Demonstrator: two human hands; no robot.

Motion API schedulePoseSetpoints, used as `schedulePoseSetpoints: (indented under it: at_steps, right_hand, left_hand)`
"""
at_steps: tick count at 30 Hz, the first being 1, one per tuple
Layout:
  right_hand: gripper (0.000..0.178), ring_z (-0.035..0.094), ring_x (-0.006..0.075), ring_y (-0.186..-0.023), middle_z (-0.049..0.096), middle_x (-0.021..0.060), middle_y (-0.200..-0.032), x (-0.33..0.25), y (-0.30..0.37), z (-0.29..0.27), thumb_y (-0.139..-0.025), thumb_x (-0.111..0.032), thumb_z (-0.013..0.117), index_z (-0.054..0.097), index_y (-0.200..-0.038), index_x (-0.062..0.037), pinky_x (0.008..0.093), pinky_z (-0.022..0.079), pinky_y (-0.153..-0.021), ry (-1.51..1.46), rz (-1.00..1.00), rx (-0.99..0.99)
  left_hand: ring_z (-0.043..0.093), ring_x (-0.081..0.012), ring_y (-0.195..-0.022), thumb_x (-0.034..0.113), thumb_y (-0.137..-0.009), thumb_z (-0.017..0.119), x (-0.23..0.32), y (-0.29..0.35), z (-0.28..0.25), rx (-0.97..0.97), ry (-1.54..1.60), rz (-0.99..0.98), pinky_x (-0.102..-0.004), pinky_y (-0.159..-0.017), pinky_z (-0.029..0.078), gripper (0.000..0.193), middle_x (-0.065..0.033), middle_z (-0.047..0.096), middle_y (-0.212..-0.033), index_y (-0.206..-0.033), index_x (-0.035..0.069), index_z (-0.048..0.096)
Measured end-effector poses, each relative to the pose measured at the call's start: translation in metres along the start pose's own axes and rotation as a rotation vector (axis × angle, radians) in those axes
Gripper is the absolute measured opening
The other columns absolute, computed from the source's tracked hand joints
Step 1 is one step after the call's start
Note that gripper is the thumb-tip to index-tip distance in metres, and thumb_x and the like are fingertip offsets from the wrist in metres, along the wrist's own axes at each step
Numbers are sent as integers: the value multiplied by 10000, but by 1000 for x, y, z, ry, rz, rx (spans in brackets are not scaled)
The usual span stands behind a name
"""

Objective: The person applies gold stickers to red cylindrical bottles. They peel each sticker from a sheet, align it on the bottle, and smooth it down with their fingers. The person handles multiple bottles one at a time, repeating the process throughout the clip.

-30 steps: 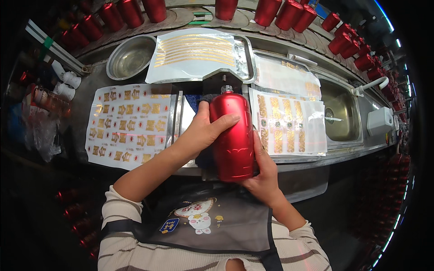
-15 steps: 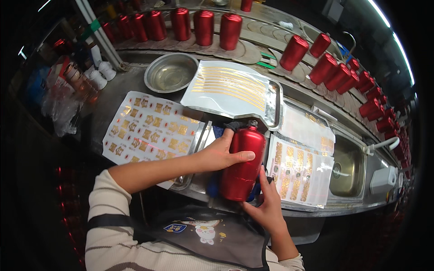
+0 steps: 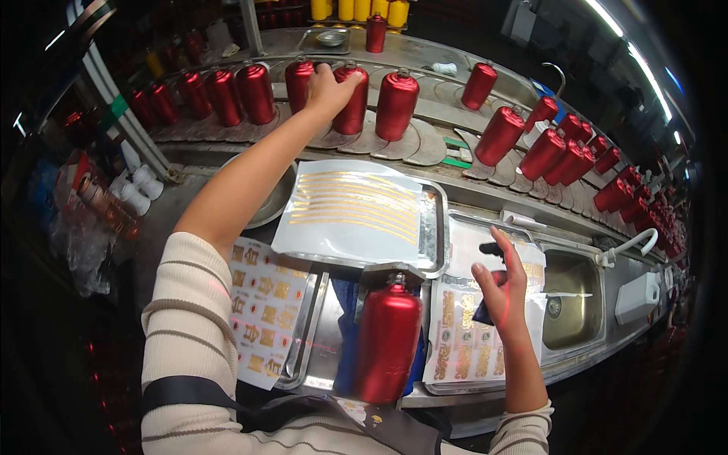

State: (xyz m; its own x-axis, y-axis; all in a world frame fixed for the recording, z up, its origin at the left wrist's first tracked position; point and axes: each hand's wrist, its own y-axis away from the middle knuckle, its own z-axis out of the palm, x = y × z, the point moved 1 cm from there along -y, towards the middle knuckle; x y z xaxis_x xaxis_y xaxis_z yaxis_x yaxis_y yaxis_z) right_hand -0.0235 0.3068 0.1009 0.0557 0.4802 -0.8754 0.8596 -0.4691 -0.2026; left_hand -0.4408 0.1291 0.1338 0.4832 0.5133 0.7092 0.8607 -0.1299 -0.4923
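My left hand (image 3: 329,92) reaches to the conveyor at the back. Its thumb and fingers close around the shoulder of a glossy red bottle (image 3: 352,114), and something black covers a fingertip. Another red bottle (image 3: 390,345) stands upright close to my body at the front of the counter, touched by neither hand. To its right my right hand (image 3: 503,284) hovers with fingers apart above the sheets of gold decals (image 3: 462,334). Dark patches show at its fingers; whether these are finger covers or a small held piece is unclear.
A sheet of gold strips (image 3: 353,208) lies on a metal tray (image 3: 434,227). Left are a decal sheet (image 3: 262,311) and a metal bowl (image 3: 277,199), partly behind my forearm. Red bottles line the curved conveyor (image 3: 425,144). A sink (image 3: 576,303) with a white faucet (image 3: 633,246) is right.
My hands have let go of the red bottle, which now stands upright at the front. My left hand has moved up to a conveyor bottle; my right has moved right. The view has shifted.
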Motion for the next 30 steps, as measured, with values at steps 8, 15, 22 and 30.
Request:
schedulePoseSetpoints:
  at_steps: [8, 15, 22, 30]
  right_hand:
    - [813, 605, 357, -970, 584, 243, -1203, 41, -151, 21, -821, -387, 762, 439, -1457, 2, 428, 484, -870, 410, -211, 169]
    - [1081, 585, 450, -1185, 542, 311, -1296, 18, -300, 49, -705, -696, 732, 406, -1442, 25, 487, 477, -979, 591, -103, 290]
    - [952, 661, 374, -1119, 671, 265, -1177, 39, -344, 42, -660, -628, 790, 498, -1258, 52, 424, 512, -945, 662, 66, 196]
    - [915, 656, 400, -1118, 658, 282, -1188, 64, -345, 3, -684, -615, 744, 484, -1240, 64, 436, 503, -944, 718, 106, 226]
  left_hand:
    - [656, -389, -1052, 573, -700, 790, 8, -39, 121, -45, 152, -45, -444, -900, 513, 676, -261, 675, -1090, -1024, -8, 671]
    - [674, -416, -877, 484, -716, 740, 29, -23, 157, 23, 250, 22, -485, -794, 526, 495, -234, 706, -886, -862, 15, 681]
    - [665, -398, -823, 454, -758, 765, 58, 5, 182, 154, 290, 82, -465, -739, 511, 470, -228, 681, -844, -814, 0, 659]
    - [649, -173, -759, 311, -864, 716, 76, 51, 120, -12, 1135, -260, -315, -718, 505, 277, -59, 693, -862, -885, 38, 674]
